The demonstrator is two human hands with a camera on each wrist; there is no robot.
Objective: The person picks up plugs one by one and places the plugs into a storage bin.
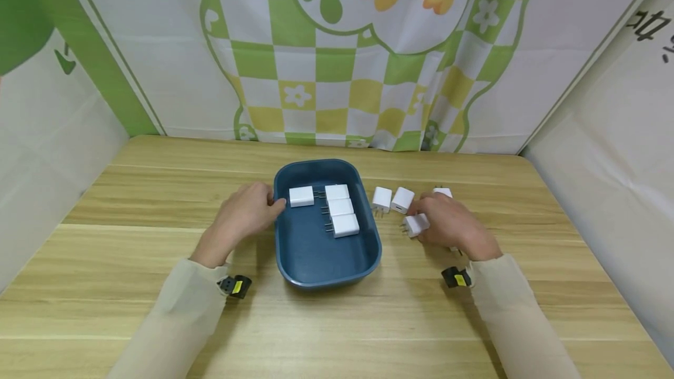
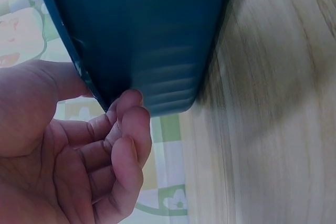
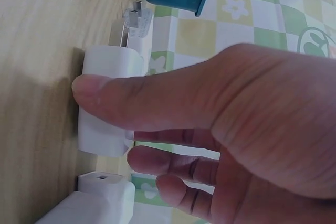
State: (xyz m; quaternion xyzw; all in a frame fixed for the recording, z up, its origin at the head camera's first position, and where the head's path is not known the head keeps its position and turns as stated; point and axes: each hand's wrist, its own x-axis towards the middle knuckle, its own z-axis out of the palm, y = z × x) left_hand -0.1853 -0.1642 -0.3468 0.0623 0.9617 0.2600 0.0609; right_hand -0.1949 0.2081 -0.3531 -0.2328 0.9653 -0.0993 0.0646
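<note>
My left hand (image 1: 242, 212) holds the left rim of a dark blue plastic bin (image 1: 310, 259), thumb inside the edge and curled fingers against the outer wall. In the left wrist view that wall (image 2: 157, 40) fills the top. Inside the bin, one white charger plug (image 1: 302, 196) lies at the left, and a row of three others (image 1: 341, 207) lies at the right, prongs pointing left. To the right of the bin, my right hand (image 1: 447, 224) pinches another white charger plug (image 3: 105, 129), low over the table, its prongs toward the bin.
Two charger plugs (image 1: 381, 199) stand between the bin and my right hand. Another charger plug (image 1: 443, 192) shows behind that hand, and prongs peek out below its wrist. A checked curtain (image 1: 326, 86) hangs along the back edge of the wooden table (image 1: 158, 203).
</note>
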